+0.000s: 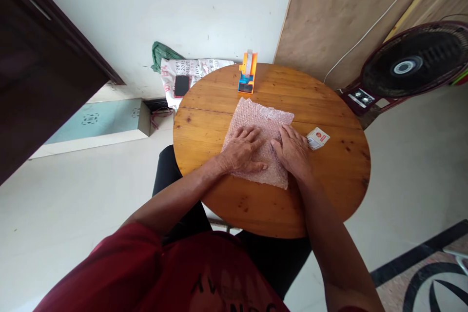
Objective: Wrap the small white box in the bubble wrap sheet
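Observation:
A sheet of pinkish bubble wrap point(256, 117) lies flat on the round wooden table point(252, 209) in front of me. My left hand point(243, 151) rests palm down on its left half, fingers spread. Over the right edge of the sheet lies my right hand point(293, 150), also palm down, with the thumb apart from the fingers. Just right of that hand is a small white box point(317, 138) with red and dark print. Behind the wrap, near the far edge, stands an orange and blue tape dispenser point(247, 75) with a roll of tape.
A dark phone point(182, 86) lies on a printed white sack point(204, 67) beyond the table's left edge, near a green bag point(164, 53). To the right stands a fan point(413, 66). A white wall is behind; a dark door point(40, 58) is at left.

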Demonstrator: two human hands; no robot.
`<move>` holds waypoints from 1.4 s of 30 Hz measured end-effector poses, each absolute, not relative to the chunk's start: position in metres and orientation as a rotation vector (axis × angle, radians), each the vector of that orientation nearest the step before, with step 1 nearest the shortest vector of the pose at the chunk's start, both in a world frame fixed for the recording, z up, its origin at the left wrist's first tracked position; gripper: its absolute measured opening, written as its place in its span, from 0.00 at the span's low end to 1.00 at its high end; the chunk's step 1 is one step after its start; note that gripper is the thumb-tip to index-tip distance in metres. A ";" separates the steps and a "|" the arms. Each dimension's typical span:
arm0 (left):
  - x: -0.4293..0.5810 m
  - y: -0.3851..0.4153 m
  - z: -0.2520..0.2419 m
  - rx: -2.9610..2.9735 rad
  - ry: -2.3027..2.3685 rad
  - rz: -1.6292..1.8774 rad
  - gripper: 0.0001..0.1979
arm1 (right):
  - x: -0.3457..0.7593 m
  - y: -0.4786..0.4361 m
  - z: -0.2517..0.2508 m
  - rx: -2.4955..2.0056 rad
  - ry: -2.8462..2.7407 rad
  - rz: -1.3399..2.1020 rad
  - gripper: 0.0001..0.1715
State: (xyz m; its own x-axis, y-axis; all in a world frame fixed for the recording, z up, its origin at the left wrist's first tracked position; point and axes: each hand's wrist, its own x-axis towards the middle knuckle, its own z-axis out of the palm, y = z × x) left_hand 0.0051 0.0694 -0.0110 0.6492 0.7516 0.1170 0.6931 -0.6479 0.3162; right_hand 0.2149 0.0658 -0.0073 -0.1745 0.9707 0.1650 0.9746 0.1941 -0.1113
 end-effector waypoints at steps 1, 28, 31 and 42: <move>0.005 0.070 -0.011 2.623 1.173 0.352 0.45 | 0.214 0.065 -0.006 -1.861 -2.266 -0.042 0.31; 0.000 0.077 -0.014 2.660 1.074 0.451 0.33 | 0.214 0.058 0.014 -1.615 -2.207 -0.077 0.15; 0.000 0.077 -0.014 2.650 1.077 0.447 0.34 | 0.226 0.059 0.020 -1.649 -2.054 -0.150 0.18; 0.000 0.077 -0.016 2.650 1.075 0.451 0.36 | 0.304 0.065 0.020 -2.207 -1.720 0.137 0.40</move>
